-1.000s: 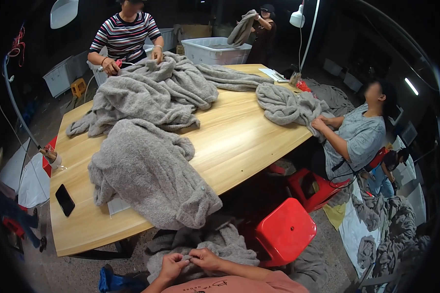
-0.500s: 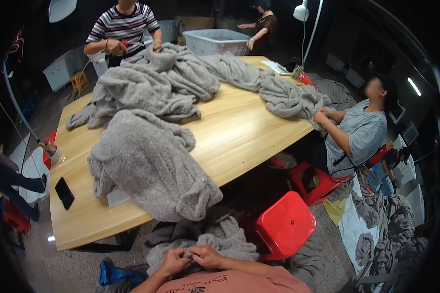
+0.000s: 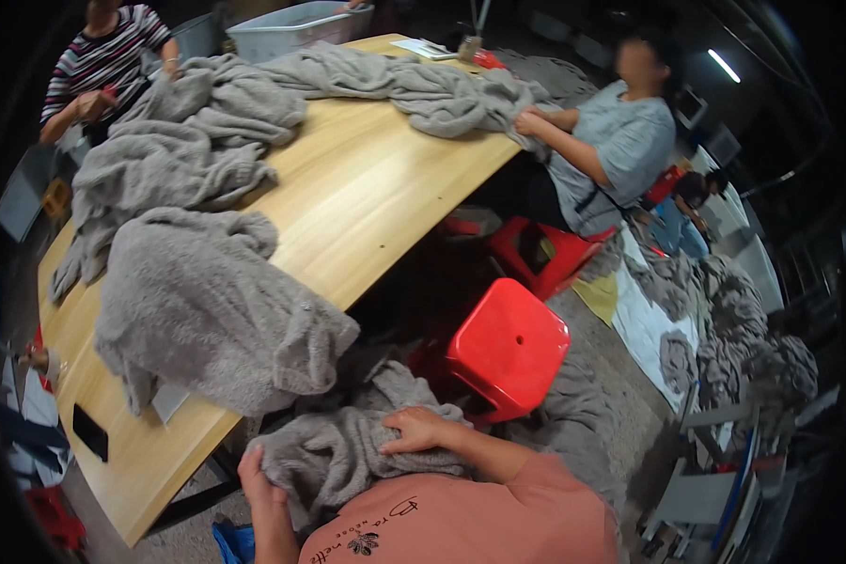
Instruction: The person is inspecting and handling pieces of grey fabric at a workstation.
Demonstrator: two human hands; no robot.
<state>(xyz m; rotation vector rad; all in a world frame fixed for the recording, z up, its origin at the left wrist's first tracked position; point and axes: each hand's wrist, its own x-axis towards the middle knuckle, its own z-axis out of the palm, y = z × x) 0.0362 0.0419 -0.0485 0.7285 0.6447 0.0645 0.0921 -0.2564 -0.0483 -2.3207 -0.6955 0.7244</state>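
Observation:
A bundle of grey fleecy fabric [image 3: 334, 461] lies across my lap, below the table's near edge. My left hand [image 3: 261, 484] is closed on its left edge, thumb toward me. On top of the same bundle rests my right hand [image 3: 418, 430], fingers stretched out and thumb apart. A large heap of the same grey fabric [image 3: 207, 310] sits on the table just ahead and droops over the edge. What the folds beneath my hands hide cannot be made out.
The wooden table [image 3: 348, 188] carries more grey fabric along its far side and a black phone [image 3: 90, 432]. A red stool [image 3: 512, 348] stands to my right. One person [image 3: 611, 141] sits at the right holding fabric; another [image 3: 113, 66] stands at far left.
My hands, earlier pinched together over the fabric, have parted: the left to its left edge, the right onto its top. The view has swung right and downward.

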